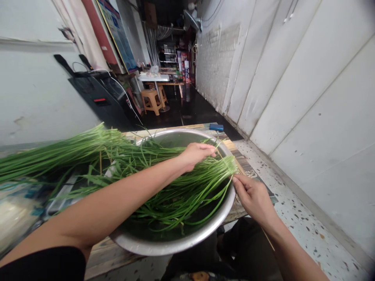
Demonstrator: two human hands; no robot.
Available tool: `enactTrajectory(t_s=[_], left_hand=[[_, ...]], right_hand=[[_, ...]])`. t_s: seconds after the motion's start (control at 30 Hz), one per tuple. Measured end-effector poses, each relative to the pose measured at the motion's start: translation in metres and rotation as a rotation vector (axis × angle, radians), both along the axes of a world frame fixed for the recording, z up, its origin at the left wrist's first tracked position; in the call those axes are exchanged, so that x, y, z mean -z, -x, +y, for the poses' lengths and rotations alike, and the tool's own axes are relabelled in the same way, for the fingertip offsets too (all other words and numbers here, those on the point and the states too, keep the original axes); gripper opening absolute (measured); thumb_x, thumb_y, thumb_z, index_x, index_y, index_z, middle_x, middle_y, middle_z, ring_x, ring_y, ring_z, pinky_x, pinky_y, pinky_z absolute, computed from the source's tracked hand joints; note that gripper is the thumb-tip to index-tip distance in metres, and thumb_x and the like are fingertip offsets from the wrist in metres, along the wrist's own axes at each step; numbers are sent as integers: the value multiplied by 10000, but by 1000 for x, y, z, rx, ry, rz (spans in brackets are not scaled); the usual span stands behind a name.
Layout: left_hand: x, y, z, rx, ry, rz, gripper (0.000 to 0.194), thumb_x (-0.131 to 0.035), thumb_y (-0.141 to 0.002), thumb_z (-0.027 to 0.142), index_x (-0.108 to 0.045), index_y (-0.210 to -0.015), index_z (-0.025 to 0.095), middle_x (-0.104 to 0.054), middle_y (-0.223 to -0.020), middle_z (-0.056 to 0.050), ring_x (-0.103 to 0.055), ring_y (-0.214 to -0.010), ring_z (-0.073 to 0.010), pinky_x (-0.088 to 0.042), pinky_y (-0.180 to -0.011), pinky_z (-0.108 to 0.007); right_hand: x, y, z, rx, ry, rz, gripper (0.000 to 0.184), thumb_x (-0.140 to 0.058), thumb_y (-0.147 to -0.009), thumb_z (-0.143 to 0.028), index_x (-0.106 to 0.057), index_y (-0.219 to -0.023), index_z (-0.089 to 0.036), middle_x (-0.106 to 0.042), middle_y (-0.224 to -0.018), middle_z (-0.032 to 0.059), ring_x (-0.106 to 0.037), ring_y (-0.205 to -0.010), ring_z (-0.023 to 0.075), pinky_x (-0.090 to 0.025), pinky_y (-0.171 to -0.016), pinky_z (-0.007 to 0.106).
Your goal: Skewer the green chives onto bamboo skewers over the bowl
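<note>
A large steel basin point(175, 244) sits on a low wooden table point(102, 253) in front of me. Long green chive-like stalks point(181, 195) lie across it, their cut ends bunched at the basin's right rim. My left hand point(197, 154) reaches over the basin and rests on the bunch near those ends, fingers curled down on the stalks. At the right rim, my right hand point(254, 197) pinches the stalk ends with its fingertips. More of the same greens point(58, 150) are piled to the left.
A blue object point(216, 127) lies on the table's far edge. A black box with cables point(99, 97) leans on the left wall. Orange stools point(152, 100) and a white table stand down the dark corridor. A panelled wall runs along the right, above speckled floor.
</note>
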State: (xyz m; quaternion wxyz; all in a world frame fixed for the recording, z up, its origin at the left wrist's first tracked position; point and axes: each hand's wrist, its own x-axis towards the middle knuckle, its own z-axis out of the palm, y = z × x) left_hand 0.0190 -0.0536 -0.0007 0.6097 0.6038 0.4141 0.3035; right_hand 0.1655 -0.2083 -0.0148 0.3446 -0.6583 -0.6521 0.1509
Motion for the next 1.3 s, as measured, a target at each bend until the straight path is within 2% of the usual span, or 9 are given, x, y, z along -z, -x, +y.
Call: enactTrajectory(t_s=[0.17,0.27,0.47,0.57,0.63,0.77,0.83,1.1,1.3], left_hand=[[0,0,-2,1,-97,59,267,-625,-724,266,-703,-915,97,-697,-818,-94,-438,-509,-58,-332,-483,-202],[0,0,-9,32,-239,108,206,-616,-725,268,-727,-813,117,-709,-876,-83,-572,-680,-108,-438,-648,-234],[-14,4,-10,302,-466,262,215,-584,-756,249,-727,-893,166,-716,-933,-37,-635,-869,-159,-446,-838,-275],[-18,13,7,224,-605,347,221,-555,-781,247,-723,-905,175,-712,-952,-37,-632,-879,-160,-441,-837,-279],[-13,18,18,185,-723,448,209,-568,-773,245,-724,-898,182,-711,-940,-37,-627,-857,-163,-441,-817,-279],[8,18,23,306,-957,703,220,-592,-771,264,-715,-942,201,-690,-925,-58,-601,-885,-196,-430,-817,-306],[18,14,21,265,-1039,788,246,-559,-802,272,-701,-990,201,-670,-933,-82,-583,-926,-214,-419,-847,-333],[36,6,28,126,-967,677,153,-593,-761,240,-723,-827,191,-656,-868,-53,-575,-861,-183,-427,-831,-298],[25,3,20,112,-932,615,125,-548,-734,158,-673,-740,158,-658,-818,-59,-573,-830,-190,-424,-820,-320]], right_hand=[[1,1,0,4,-7,12,333,-369,-915,-353,-451,-643,-178,-401,-552,-28,-408,-527,104,-285,-539,224],[2,1,0,8,-16,19,329,-372,-914,-347,-442,-639,-180,-390,-549,-31,-403,-527,102,-284,-534,221],[3,2,-1,17,-29,21,329,-380,-911,-343,-443,-632,-180,-394,-535,-33,-403,-515,102,-285,-524,219],[3,2,-1,14,-39,13,319,-382,-910,-340,-490,-659,-176,-425,-551,-28,-418,-525,103,-297,-533,218],[3,2,-2,15,-43,9,321,-387,-907,-342,-504,-660,-173,-436,-554,-28,-423,-525,102,-302,-536,217],[2,1,-2,19,-38,4,324,-391,-903,-351,-528,-673,-169,-462,-570,-24,-445,-537,103,-309,-542,215],[2,1,-2,21,-37,-7,326,-392,-902,-358,-519,-667,-171,-447,-559,-28,-439,-531,102,-305,-536,213],[2,1,-1,23,-31,-28,323,-396,-901,-359,-523,-670,-173,-438,-549,-34,-435,-524,96,-304,-527,206],[1,-1,-1,22,-34,-56,327,-388,-903,-359,-561,-699,-171,-501,-567,-18,-463,-534,111,-321,-536,216]])
